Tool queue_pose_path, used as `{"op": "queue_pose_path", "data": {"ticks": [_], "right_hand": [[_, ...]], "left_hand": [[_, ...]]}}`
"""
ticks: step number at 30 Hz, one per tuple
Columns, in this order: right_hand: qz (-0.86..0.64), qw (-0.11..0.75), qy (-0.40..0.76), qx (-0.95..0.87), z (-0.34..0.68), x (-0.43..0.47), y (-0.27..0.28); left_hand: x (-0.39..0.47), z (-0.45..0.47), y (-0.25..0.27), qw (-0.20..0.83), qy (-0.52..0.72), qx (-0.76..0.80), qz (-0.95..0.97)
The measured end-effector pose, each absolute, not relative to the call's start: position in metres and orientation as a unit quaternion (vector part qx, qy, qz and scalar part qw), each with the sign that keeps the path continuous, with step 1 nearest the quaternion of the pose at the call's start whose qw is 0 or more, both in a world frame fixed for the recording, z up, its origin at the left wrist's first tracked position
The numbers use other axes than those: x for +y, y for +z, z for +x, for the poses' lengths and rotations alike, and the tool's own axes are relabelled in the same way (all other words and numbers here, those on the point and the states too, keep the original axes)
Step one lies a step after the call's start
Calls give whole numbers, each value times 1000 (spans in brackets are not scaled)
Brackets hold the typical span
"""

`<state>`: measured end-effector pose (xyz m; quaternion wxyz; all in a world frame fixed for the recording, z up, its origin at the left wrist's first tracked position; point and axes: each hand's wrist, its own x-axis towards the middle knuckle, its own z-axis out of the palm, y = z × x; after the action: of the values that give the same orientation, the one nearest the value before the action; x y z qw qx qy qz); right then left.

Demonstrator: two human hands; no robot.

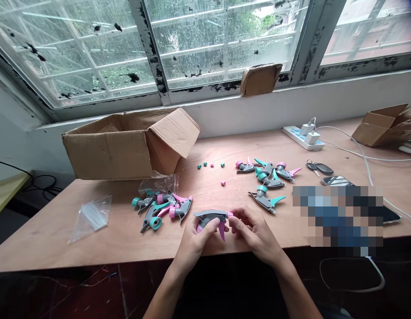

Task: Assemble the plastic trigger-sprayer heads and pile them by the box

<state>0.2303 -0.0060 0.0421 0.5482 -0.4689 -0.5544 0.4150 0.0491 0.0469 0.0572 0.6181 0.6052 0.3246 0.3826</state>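
Note:
Just above the table's front edge, my left hand point(199, 237) is closed around a grey trigger spray head point(210, 214) with a pink trigger and collar. Its small pink nozzle point(229, 214) points right, and the bent fingers of my right hand point(255, 230) pinch at it. To the left lies a pile of spray heads point(180, 210) with pink or teal parts. More spray heads point(265, 199) are scattered at the right. Several small teal and pink nozzles point(212, 165) lie loose between these groups.
An open cardboard box point(105, 155) stands at the back left, near a clear plastic bag point(92, 217). Toward the right are a power strip point(303, 138) with white cables, keys point(313, 167), a phone point(338, 180) and another box point(378, 126). A blurred patch covers the right front.

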Motion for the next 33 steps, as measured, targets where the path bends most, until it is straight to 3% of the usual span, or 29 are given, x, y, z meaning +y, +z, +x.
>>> {"op": "queue_pose_path", "data": {"ticks": [11, 33], "right_hand": [[-462, 576, 416, -530, 226, -7, 38], [-483, 535, 392, -572, 230, -6, 39]], "left_hand": [[47, 48, 56, 608, 391, 346, 598], [46, 49, 64, 617, 356, 321, 624]]}}
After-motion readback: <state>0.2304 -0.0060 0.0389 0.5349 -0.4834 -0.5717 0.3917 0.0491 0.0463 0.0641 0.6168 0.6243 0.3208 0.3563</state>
